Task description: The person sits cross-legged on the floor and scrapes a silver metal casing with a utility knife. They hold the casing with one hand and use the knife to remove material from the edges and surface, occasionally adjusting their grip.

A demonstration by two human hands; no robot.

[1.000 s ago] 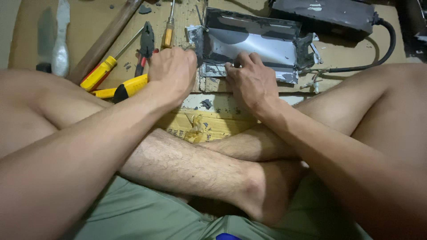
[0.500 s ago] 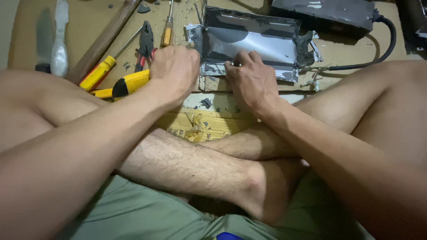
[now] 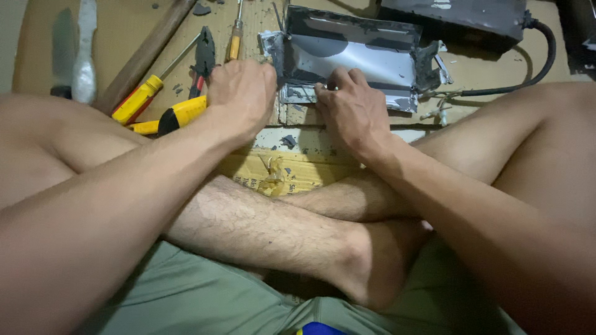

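Cardboard sheeting (image 3: 112, 37) covers the floor where I sit cross-legged. Yellow-handled screwdrivers (image 3: 138, 99) lie leftmost, partly hidden behind my arm. My left hand (image 3: 241, 99) is fisted at the left end of the bent, grey-smeared metal tray (image 3: 354, 59); whatever it grips is concealed. My right hand (image 3: 354, 111) presses the tray's near edge, fingertips obscured.

I see warm, fairly dim indoor light falling from above and slightly ahead. The bent metal tray (image 3: 354, 59) throws back a pale glare across its middle, with a round dark shadow in its upper left corner. My left hand (image 3: 241, 96) and right hand (image 3: 354, 111) are sharp enough, though the forearms nearest the lens go soft. The wide lens bulges the legs at both edges, and the far corners sink into darkness
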